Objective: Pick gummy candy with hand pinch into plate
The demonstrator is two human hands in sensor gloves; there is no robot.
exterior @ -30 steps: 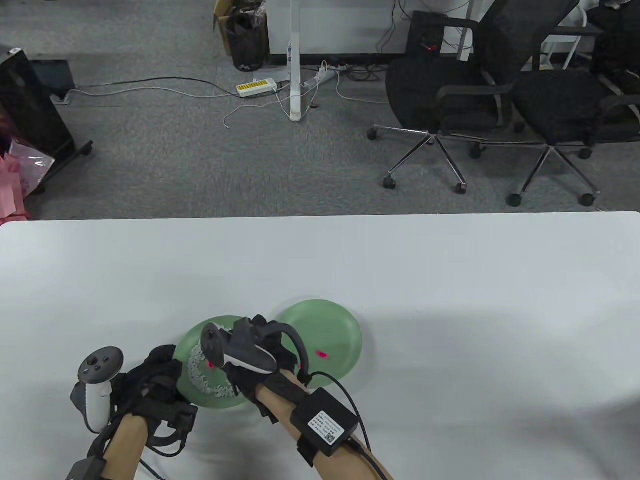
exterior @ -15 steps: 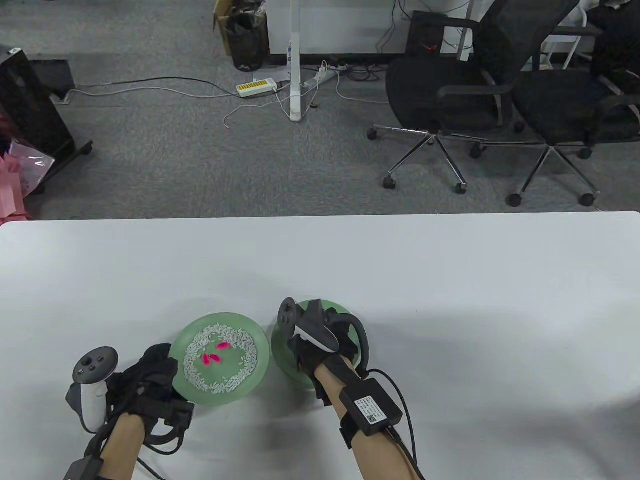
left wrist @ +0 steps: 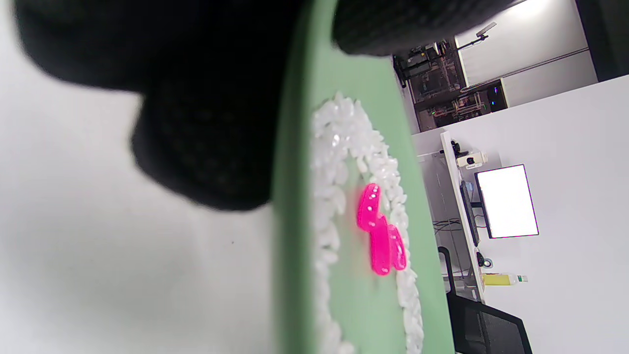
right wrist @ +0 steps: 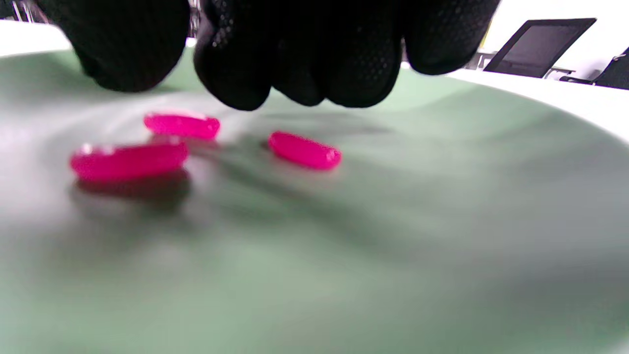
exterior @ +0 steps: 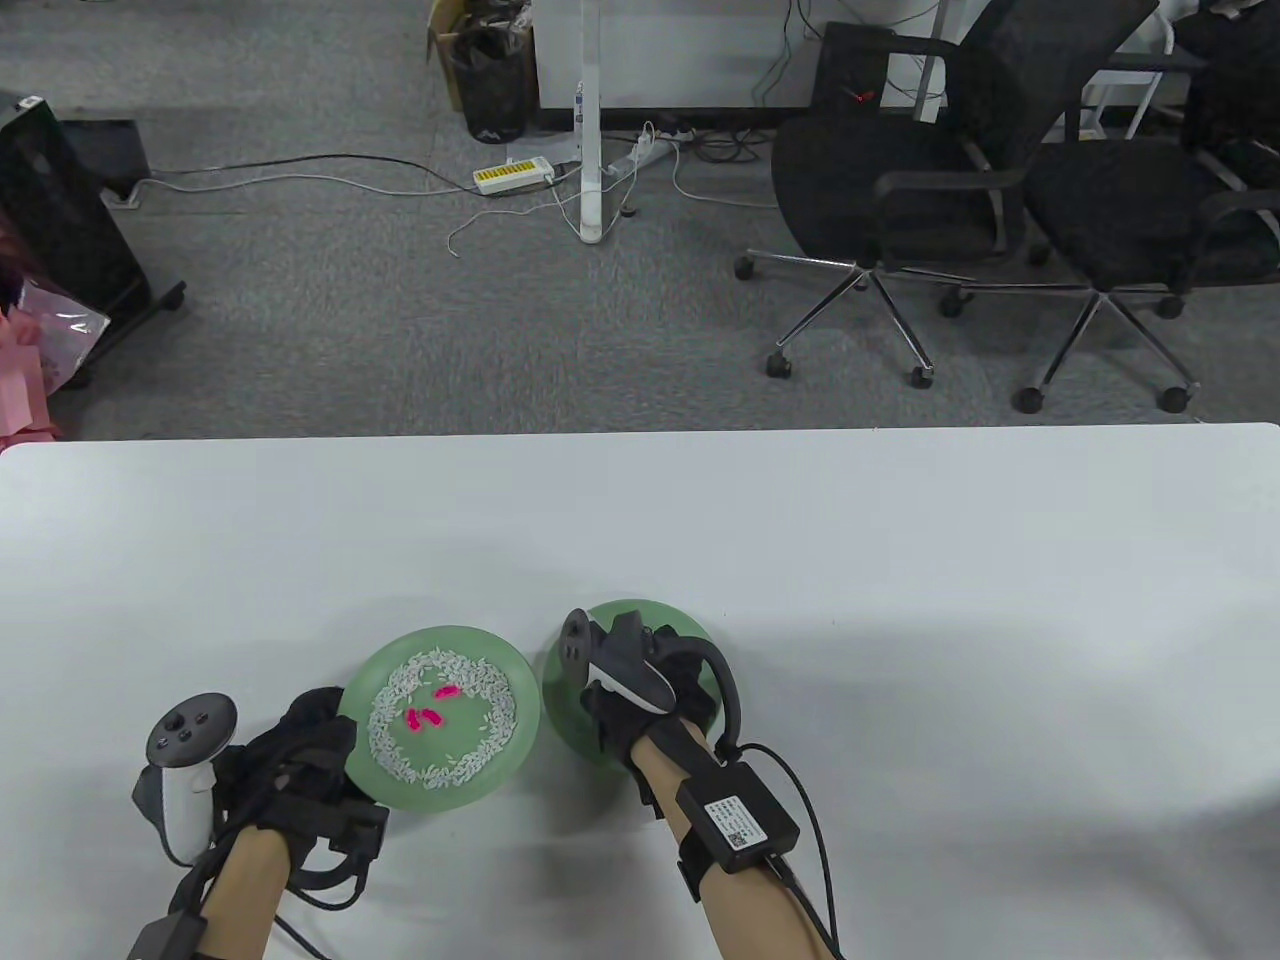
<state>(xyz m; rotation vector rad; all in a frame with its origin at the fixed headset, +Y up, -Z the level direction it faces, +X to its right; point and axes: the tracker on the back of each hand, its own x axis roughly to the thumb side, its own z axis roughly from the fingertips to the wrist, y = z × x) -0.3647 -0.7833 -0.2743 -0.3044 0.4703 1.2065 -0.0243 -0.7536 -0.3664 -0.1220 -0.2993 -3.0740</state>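
Two green plates sit side by side near the table's front edge. The left plate [exterior: 520, 720] holds a ring of white rice grains [exterior: 400, 690] with three pink gummy candies [exterior: 428, 714] inside it; they also show in the left wrist view [left wrist: 381, 236]. My left hand [exterior: 335, 715] grips this plate's near-left rim [left wrist: 290, 196]. My right hand [exterior: 650, 690] hovers low over the right plate [exterior: 690, 625]. In the right wrist view three pink gummies [right wrist: 304, 150] lie on that plate [right wrist: 442, 196], just below my fingertips [right wrist: 295, 73], which hold nothing.
The white table [exterior: 900, 600] stretches wide beyond and to the right of the plates. A cable [exterior: 810, 840] runs from the box on my right forearm. Office chairs [exterior: 900, 200] and floor cables lie beyond the table's far edge.
My right hand has moved from over the rice plate to over the right plate and sunk slightly. The left hand still grips the left plate's rim.
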